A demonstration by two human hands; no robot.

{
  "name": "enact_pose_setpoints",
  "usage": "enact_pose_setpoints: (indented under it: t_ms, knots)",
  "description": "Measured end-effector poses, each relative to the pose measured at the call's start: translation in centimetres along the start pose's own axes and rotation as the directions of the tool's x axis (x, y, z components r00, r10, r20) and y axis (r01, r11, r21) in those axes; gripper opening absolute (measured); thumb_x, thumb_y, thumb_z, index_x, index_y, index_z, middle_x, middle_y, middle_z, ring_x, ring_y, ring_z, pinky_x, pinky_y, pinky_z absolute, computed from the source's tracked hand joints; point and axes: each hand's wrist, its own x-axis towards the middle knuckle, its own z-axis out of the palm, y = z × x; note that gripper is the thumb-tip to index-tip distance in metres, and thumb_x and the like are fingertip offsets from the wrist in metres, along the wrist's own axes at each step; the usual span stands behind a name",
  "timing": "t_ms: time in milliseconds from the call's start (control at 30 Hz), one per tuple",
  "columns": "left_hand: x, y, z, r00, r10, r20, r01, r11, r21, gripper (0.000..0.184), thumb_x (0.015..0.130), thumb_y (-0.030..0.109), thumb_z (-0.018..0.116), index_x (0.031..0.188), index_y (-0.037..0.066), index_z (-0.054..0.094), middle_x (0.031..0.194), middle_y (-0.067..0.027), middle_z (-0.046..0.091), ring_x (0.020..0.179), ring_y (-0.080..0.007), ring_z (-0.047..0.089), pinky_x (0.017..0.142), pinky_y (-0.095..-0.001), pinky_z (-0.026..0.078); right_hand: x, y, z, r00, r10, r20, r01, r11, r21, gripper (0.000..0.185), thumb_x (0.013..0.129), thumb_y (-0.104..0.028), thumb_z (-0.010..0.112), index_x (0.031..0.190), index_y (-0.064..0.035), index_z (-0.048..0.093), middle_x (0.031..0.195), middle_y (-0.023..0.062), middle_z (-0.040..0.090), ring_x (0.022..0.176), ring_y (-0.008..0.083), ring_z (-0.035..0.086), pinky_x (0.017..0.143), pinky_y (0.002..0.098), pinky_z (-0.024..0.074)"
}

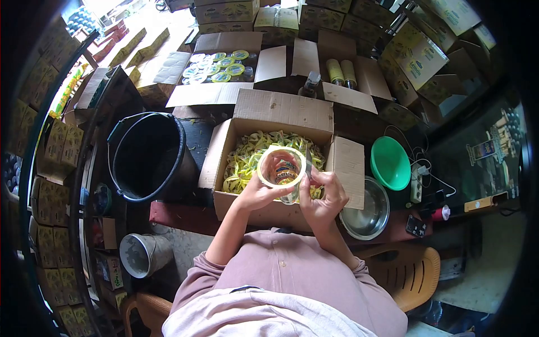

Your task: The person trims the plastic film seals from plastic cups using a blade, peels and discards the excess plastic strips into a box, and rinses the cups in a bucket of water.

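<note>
One round, see-through, yellow-rimmed container (287,181)

Green bowl (391,163), taken as landmark. Just on its near side, a shiny metal bowl (368,212); just to its right, a white power strip (416,185). Also nearer than it, I see a dark handheld device (416,226) and a brown slotted chair (431,271). Well to its left, a black bucket (147,154) and a grey bucket (160,250); behind it, printed cartons (414,57).
</note>
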Motion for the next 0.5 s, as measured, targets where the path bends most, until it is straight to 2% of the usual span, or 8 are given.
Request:
enact_pose_setpoints:
  t_ms: [67,167,267,367,467,500]
  knots:
    - [-0.2,0.0,0.1,0.999,-0.050,0.004,0.050,0.999,-0.015,0.061,0.069,0.006,0.070,0.119,0.003,0.035,0.109,-0.0089,0.044,0.104,-0.0165,0.045,0.088,-0.0292,0.040,0.1,0.1,0.1,1.000,-0.015,-0.015,0.015,1.000,-0.005,0.015,0.067,0.002,0.064,0.081,-0.0033,0.060,0.072,0.0085,0.060,0.063,0.0208,0.062,0.055,0.0291,0.0497]
    - [-0.4,0.2,-0.1,0.993,-0.107,0.039,0.106,0.994,0.030,0.064,0.068,0.006,0.069,0.122,0.005,0.034,0.114,-0.0070,0.041,0.112,-0.0179,0.039,0.095,-0.0314,0.033,0.4,0.3,0.0,1.000,-0.028,0.000,0.028,1.000,-0.008,0.018,0.066,0.002,0.064,0.083,-0.0031,0.060,0.072,0.0084,0.060,0.063,0.0204,0.062,0.056,0.0288,0.0494]
    - [-0.3,0.1,-0.5,0.990,-0.125,0.069,0.123,0.992,0.034,0.065,0.068,0.006,0.069,0.121,0.005,0.034,0.113,-0.0070,0.042,0.112,-0.0183,0.039,0.095,-0.0315,0.033,0.7,0.4,0.0,0.999,-0.045,0.003,0.045,0.999,0.002,0.020,0.065,0.004,0.064,0.084,-0.0029,0.061,0.071,0.0081,0.060,0.062,0.0201,0.062,0.055,0.0281,0.0490]
    - [-0.4,0.4,-0.1,0.996,-0.066,0.066,0.063,0.997,0.046,0.057,0.068,0.008,0.071,0.116,0.004,0.038,0.109,-0.0076,0.044,0.104,-0.0158,0.045,0.087,-0.0291,0.041,1.2,0.6,0.0,0.998,-0.053,0.015,0.053,0.999,0.002,0.022,0.065,0.005,0.064,0.086,-0.0029,0.062,0.069,0.0076,0.060,0.061,0.0188,0.061,0.055,0.0272,0.0484]
    - [-0.2,0.1,-0.5,0.995,-0.077,0.060,0.078,0.997,-0.023,0.059,0.067,0.008,0.072,0.115,0.004,0.038,0.108,-0.0069,0.043,0.102,-0.0158,0.046,0.086,-0.0288,0.041,1.5,0.9,0.1,0.997,-0.067,0.034,0.064,0.995,0.082,0.021,0.064,0.006,0.064,0.083,-0.0022,0.061,0.066,0.0067,0.057,0.052,0.0122,0.052,0.048,0.0224,0.0409]
    - [-0.2,-0.2,-0.4,0.999,-0.038,0.020,0.038,0.999,-0.008,0.059,0.066,0.008,0.073,0.114,0.004,0.039,0.107,-0.0069,0.042,0.102,-0.0157,0.047,0.086,-0.0286,0.041,1.5,0.9,0.1,0.998,-0.057,0.029,0.055,0.995,0.085,0.020,0.065,0.005,0.065,0.083,-0.0022,0.061,0.066,0.0067,0.058,0.052,0.0121,0.052,0.048,0.0225,0.0410]
